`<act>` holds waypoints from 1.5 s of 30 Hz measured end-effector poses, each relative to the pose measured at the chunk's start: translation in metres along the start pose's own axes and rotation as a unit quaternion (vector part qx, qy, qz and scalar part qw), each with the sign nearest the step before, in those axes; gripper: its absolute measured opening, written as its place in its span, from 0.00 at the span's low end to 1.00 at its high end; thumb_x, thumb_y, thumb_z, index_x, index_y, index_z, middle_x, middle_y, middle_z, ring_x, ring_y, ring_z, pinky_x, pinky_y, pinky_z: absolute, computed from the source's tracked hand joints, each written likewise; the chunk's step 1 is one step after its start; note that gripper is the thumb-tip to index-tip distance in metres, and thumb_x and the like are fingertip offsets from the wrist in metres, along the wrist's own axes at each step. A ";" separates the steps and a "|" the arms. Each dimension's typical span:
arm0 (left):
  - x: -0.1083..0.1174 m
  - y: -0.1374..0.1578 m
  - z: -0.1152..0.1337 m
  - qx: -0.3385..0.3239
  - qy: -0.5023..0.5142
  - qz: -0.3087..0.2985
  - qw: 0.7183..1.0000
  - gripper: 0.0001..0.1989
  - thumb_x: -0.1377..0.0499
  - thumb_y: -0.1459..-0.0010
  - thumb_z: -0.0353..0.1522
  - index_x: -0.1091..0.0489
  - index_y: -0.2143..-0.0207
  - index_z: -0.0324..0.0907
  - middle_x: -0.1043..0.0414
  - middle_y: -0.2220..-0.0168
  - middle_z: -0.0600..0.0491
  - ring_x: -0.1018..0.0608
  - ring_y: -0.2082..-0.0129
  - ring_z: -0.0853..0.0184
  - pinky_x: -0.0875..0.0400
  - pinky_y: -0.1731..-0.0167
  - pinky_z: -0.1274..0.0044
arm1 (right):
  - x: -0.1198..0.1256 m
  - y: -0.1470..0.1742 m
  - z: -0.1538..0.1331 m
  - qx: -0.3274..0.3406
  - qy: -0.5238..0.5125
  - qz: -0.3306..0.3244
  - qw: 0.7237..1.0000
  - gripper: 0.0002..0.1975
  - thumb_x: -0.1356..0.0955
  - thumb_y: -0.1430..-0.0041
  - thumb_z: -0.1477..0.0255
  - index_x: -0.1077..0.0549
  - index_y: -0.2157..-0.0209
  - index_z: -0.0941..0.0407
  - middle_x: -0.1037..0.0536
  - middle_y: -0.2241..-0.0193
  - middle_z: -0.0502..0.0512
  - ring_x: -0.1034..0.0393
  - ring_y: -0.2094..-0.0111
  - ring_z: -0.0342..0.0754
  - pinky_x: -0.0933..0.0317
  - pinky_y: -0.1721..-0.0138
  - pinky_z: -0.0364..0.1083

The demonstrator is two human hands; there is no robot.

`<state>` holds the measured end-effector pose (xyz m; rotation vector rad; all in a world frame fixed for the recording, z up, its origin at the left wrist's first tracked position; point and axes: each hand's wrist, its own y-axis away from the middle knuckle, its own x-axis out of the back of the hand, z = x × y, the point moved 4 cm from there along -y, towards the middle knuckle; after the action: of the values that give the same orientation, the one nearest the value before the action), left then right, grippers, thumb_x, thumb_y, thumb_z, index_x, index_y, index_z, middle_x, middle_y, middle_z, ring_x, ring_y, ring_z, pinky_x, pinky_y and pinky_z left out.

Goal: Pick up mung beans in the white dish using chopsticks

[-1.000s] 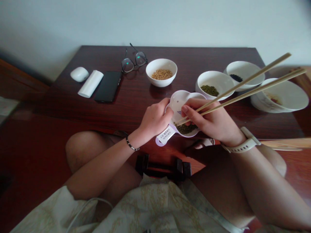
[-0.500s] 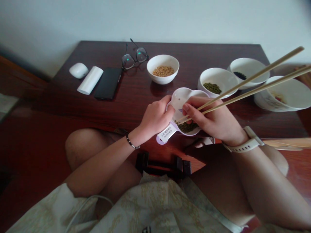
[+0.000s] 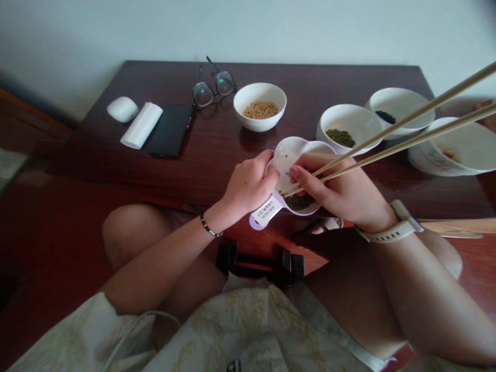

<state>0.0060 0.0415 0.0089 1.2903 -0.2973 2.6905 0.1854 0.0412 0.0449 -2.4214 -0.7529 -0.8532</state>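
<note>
My left hand (image 3: 253,178) grips the left rim of a white, purple-edged dish (image 3: 289,150) with rounded lobes and a labelled handle. In the dish's near part lies a heap of green beans (image 3: 300,203), partly covered by my right hand (image 3: 329,183). That hand is closed around a pair of wooden chopsticks (image 3: 411,126), their tips down in the dish beside the beans. Past the dish, a white bowl (image 3: 324,120) holds more green beans (image 3: 340,137). Another white bowl (image 3: 259,124) holds yellowish beans (image 3: 260,109).
To the right stand a bowl (image 3: 406,98) with dark beans and a larger bowl (image 3: 430,157) with mixed bits. On the left of the table (image 3: 209,155) are glasses (image 3: 214,90), a black phone (image 3: 170,130), a white cylinder (image 3: 141,125) and a rounded white object (image 3: 122,109).
The view has shifted slightly, so the bowls sit a little higher in the picture. Both hands keep their grips, and the chopstick tips stay in the dish.
</note>
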 end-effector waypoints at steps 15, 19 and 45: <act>0.000 0.000 0.000 0.000 -0.011 0.002 1.000 0.13 0.50 0.29 0.34 0.26 0.57 0.42 0.19 0.65 0.50 0.20 0.68 0.65 0.40 0.70 0.74 | 0.001 0.001 0.001 -0.009 0.001 0.002 1.000 0.20 0.36 0.23 0.58 0.31 0.68 0.55 0.30 0.72 0.53 0.40 0.70 0.46 0.50 0.65 0.49; 0.000 0.000 0.001 0.000 -0.016 -0.001 1.000 0.13 0.50 0.28 0.34 0.26 0.57 0.42 0.18 0.65 0.50 0.19 0.66 0.64 0.38 0.69 0.74 | 0.000 0.001 0.000 -0.006 0.004 0.003 1.000 0.20 0.36 0.23 0.58 0.31 0.68 0.56 0.30 0.72 0.53 0.40 0.70 0.46 0.50 0.65 0.49; 0.000 0.000 0.001 -0.002 -0.012 -0.004 1.000 0.16 0.51 0.27 0.35 0.25 0.51 0.43 0.17 0.62 0.49 0.18 0.64 0.64 0.33 0.66 0.75 | 0.000 0.001 -0.004 -0.028 0.017 -0.008 0.999 0.25 0.37 0.24 0.50 0.30 0.69 0.55 0.29 0.73 0.54 0.39 0.71 0.46 0.49 0.68 0.49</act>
<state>0.0072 0.0408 0.0095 1.3210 -0.3011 2.6685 0.1842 0.0381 0.0472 -2.4464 -0.7464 -0.9331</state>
